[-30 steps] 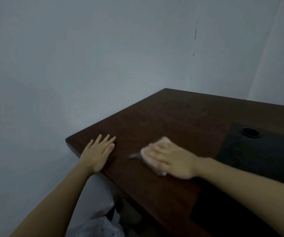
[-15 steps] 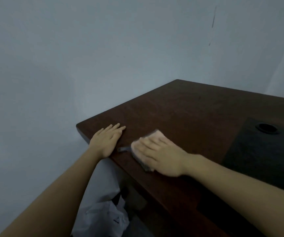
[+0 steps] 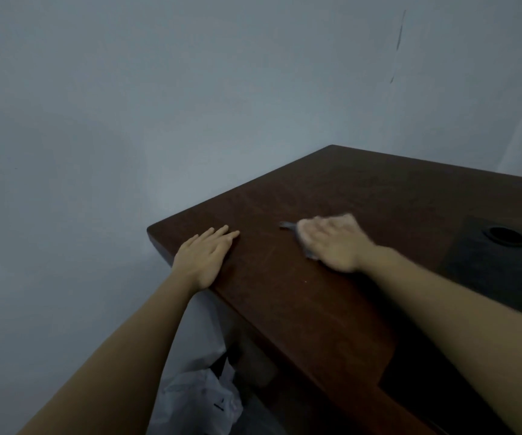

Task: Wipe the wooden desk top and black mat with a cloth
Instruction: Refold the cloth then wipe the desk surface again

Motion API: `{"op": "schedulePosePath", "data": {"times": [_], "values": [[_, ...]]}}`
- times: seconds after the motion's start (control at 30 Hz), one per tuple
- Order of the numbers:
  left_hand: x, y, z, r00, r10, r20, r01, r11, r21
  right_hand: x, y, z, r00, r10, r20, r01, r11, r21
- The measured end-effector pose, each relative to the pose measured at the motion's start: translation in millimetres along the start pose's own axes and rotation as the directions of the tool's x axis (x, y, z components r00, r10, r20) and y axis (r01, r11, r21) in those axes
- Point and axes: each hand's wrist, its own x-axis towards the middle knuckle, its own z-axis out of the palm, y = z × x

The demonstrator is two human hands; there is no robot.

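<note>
so i judge us only partway: my right hand (image 3: 332, 243) presses the cloth (image 3: 297, 229) flat-fingered on the wooden table (image 3: 285, 309) near its left end, left hand (image 3: 204, 257) resting open beside, black mat (image 3: 504, 271) seemingly still to wipe.

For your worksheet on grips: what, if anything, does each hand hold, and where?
Nothing is gripped. The right hand presses flat on the cloth; the left hand rests on the desk.
</note>
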Motion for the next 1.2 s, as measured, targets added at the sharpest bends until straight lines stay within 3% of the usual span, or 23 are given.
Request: {"op": "schedulePosePath", "data": {"times": [0.13,0.23,0.33,0.43,0.53,0.67,0.83,0.97,1.03,1.2], "values": [[-0.1,-2.3,0.2,1.000,0.030,-0.009,-0.029,0.998,0.063,-55.5,-98.5,-8.0,0.933,-0.355,-0.066,0.355,0.935,0.000],[-0.4,-2.2,0.1,1.000,0.019,-0.017,-0.019,0.999,0.029,-99.4,-86.7,0.6,0.893,-0.445,-0.063,0.449,0.878,0.166],[-0.2,-2.1,-0.8,1.000,0.015,-0.004,-0.015,1.000,0.027,-91.6,-18.8,7.7,0.936,-0.346,-0.066,0.352,0.924,0.149],[1.6,-3.2,0.2,1.000,0.025,-0.008,-0.025,0.998,0.066,-63.8,59.6,16.1,1.000,0.016,0.024,-0.020,0.987,0.161],[2.9,-5.1,1.6,1.000,0.029,-0.009,-0.028,0.996,0.090,-42.4,91.4,26.1,0.979,0.198,0.053,-0.202,0.974,0.098],[3.2,-5.2,2.3,1.000,0.027,-0.004,-0.026,0.994,0.105,-52.5,31.4,11.6,0.991,0.120,0.065,-0.126,0.988,0.090],[3.3,-1.9,-1.4,1.000,-0.013,0.023,0.012,0.999,0.036,-121.7,-51.5,13.0,0.978,-0.208,-0.015,0.207,0.965,0.164],[0.9,0.5,-2.6,0.998,-0.034,0.047,0.034,0.999,0.005,-176.0,-24.0,18.5,0.949,-0.313,-0.032,0.314,0.939,0.142],[0.9,-0.5,-3.5,0.998,-0.038,0.046,0.039,0.999,-0.007,-171.6,19.8,23.7,0.959,-0.281,-0.047,0.284,0.954,0.093],[4.1,-3.3,-0.6,1.000,-0.020,0.019,0.020,1.000,0.003,-133.9,106.2,33.6,0.995,0.099,0.019,-0.100,0.990,0.102]]}}
